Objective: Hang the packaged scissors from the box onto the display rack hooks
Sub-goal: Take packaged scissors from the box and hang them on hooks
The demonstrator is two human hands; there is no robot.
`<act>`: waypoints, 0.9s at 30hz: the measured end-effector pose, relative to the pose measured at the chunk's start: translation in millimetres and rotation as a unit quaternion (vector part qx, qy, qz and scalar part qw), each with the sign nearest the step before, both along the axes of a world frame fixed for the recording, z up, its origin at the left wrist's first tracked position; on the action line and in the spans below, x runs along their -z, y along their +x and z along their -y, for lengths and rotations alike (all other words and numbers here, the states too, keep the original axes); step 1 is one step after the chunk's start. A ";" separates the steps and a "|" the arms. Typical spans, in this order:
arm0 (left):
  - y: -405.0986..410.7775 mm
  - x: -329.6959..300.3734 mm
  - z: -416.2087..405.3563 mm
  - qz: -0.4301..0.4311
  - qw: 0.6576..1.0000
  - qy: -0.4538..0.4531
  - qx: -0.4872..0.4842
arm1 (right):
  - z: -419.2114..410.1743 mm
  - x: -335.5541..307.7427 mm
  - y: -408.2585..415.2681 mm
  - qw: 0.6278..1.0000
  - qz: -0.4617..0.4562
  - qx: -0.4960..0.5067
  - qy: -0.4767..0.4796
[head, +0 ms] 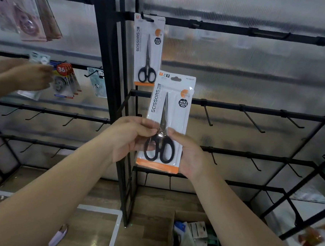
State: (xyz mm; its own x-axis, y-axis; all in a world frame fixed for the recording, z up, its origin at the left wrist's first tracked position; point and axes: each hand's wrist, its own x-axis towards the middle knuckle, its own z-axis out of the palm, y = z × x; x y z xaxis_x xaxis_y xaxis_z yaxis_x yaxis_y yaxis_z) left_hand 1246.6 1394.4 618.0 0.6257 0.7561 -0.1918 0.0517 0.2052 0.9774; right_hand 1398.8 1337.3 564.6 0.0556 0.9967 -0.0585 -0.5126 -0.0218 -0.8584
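I hold one scissors pack (168, 111) upright in front of the black display rack (258, 110); it is a white card with an orange bottom strip and black-handled scissors. My left hand (130, 137) pinches its left edge near the handles. My right hand (188, 155) grips its lower right side from behind, thumb on the front. A second scissors pack (147, 50) hangs on the top-row hook (146, 18) just above and left of the held one. The cardboard box (192, 238) with more packaged goods sits on the floor at the bottom.
Bare hooks (208, 115) line the rack's middle and lower bars to the right. On the left rack another person's hands (31, 76) handle correction-tape packs (64, 81). More packs (27, 16) hang at upper left. A shelf with goods (313, 234) stands at right.
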 end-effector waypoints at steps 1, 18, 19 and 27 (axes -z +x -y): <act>-2.2 0.4 -1.6 -0.010 1.000 0.007 0.001 | -1.3 1.2 -3.3 1.000 -0.008 -0.007 0.001; -6.7 14.0 -5.4 -0.010 0.982 0.111 -0.150 | -21.4 -0.9 -16.8 0.997 0.023 0.073 -0.020; -5.3 15.8 -5.5 -0.013 0.978 0.133 -0.162 | -20.3 -1.8 -17.1 0.996 0.033 0.082 -0.019; 1.4 17.0 -6.1 -0.120 0.935 0.274 -0.191 | -15.3 -4.0 -13.7 0.987 0.064 0.145 -0.024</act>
State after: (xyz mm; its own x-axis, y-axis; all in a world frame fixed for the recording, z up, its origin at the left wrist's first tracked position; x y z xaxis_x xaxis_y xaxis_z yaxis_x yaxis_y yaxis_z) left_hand 1248.0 1400.5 600.9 0.2794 0.9415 0.1886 0.3084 -0.2740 0.9109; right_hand 1385.1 1352.6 568.5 0.3488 0.9338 -0.0799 -0.3905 0.0673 -0.9181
